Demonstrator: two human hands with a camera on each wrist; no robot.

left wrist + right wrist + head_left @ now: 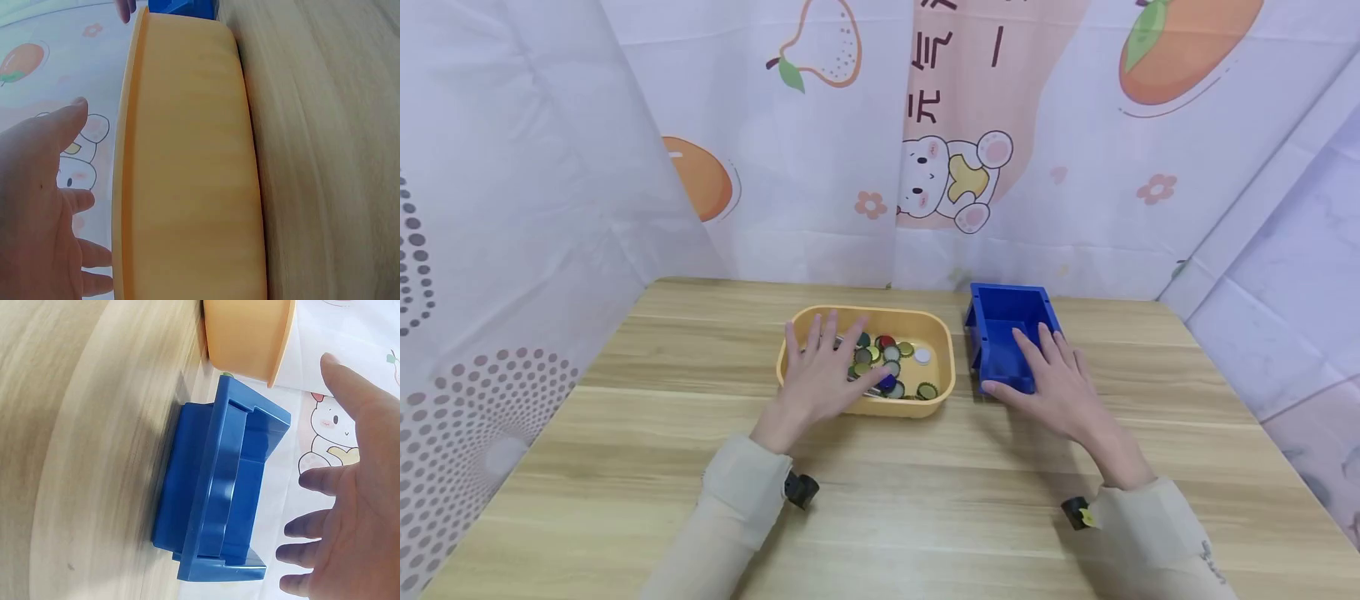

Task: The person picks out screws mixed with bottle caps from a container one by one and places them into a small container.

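My left hand (826, 372) hovers with spread fingers over the left part of a yellow tub (942, 367). Inside the tub lie many bottle caps (891, 354), green, gold, red, blue and silver, with a white round piece (922, 356) near the right side. The hand hides some of them. Beside the tub stands a blue open-fronted bin (992, 333), its visible floor bare. Above the bin's front right edge my right hand (1060, 387) spreads its fingers, holding nothing. In the right wrist view the fingers are apart from the blue bin (209, 487).
Both containers stand towards the back of the wooden table (880, 500). A printed white curtain (820, 167) hangs right behind the table, and more white cloth (512, 208) hangs along the left. Small wrist cameras (802, 490) sit at both cuffs.
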